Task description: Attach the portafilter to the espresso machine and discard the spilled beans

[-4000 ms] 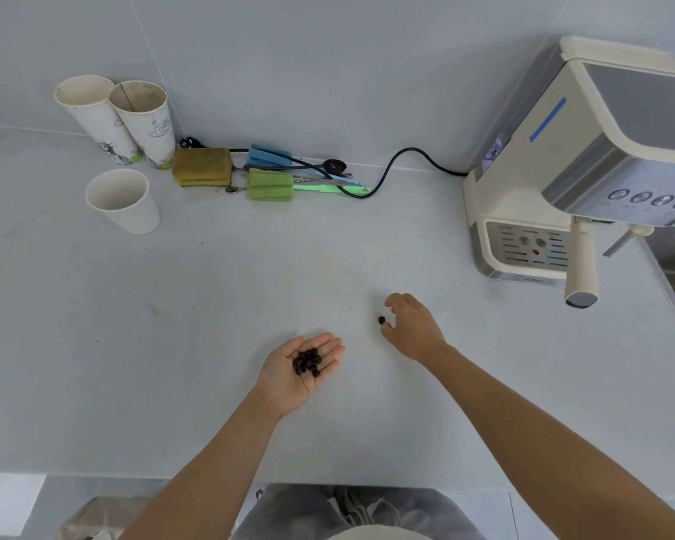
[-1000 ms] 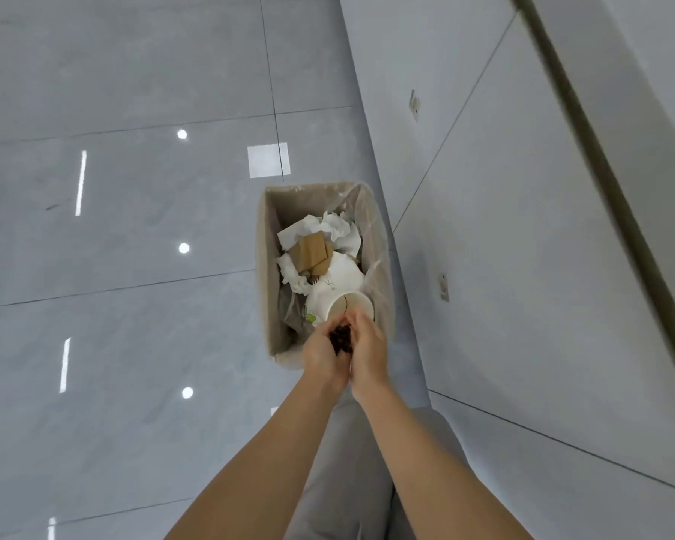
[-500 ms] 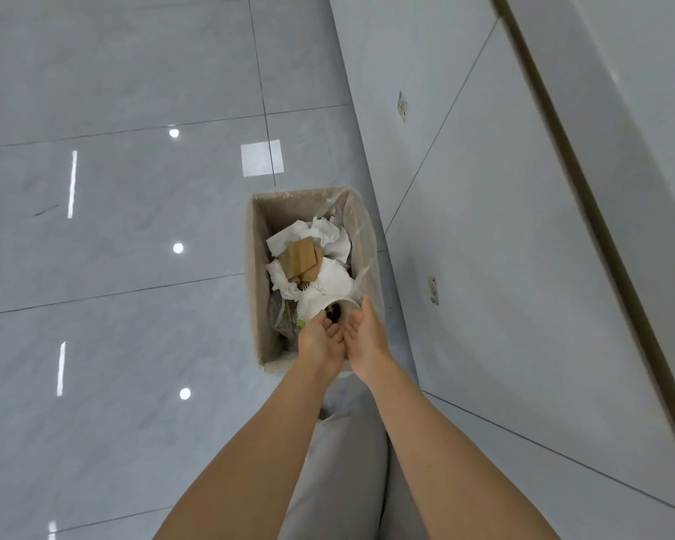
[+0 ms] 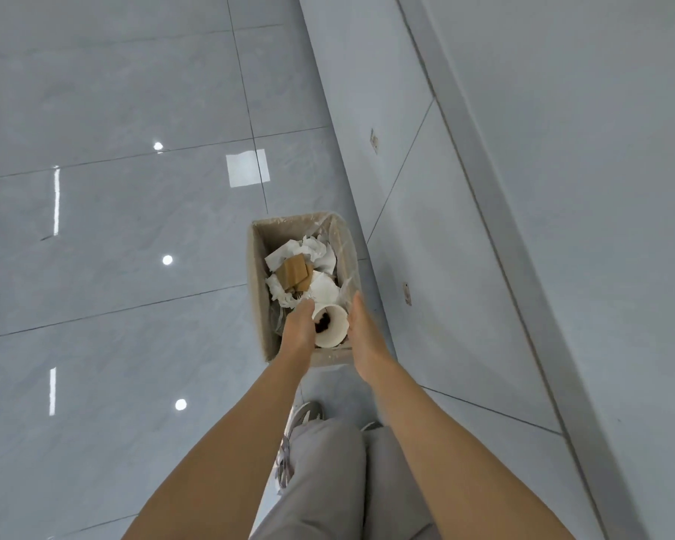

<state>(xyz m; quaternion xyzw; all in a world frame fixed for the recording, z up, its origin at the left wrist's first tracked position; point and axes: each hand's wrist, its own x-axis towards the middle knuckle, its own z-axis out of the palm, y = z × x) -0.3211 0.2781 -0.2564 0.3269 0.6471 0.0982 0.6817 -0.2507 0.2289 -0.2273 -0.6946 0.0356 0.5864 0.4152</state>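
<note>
I look down at a beige waste bin [image 4: 256, 290] with a clear liner, standing on the floor. Both hands hang over its near end. My left hand [image 4: 299, 330] and my right hand [image 4: 363, 337] are apart, fingers straight, with nothing in them. Between them, inside the bin, lies a white paper cup [image 4: 330, 324] with dark coffee beans [image 4: 322, 322] in its mouth. The espresso machine and the portafilter are out of view.
The bin also holds crumpled white paper [image 4: 308, 249] and brown cardboard [image 4: 294, 271]. A grey counter front [image 4: 464, 235] rises just right of the bin. Glossy grey floor tiles [image 4: 114, 247] spread to the left. My grey trousers and shoes [image 4: 304, 413] are below.
Four seconds ago my hands gathered beans on the counter. Since a second ago, my cupped hands over the bin have parted and the beans have dropped into the paper cup.
</note>
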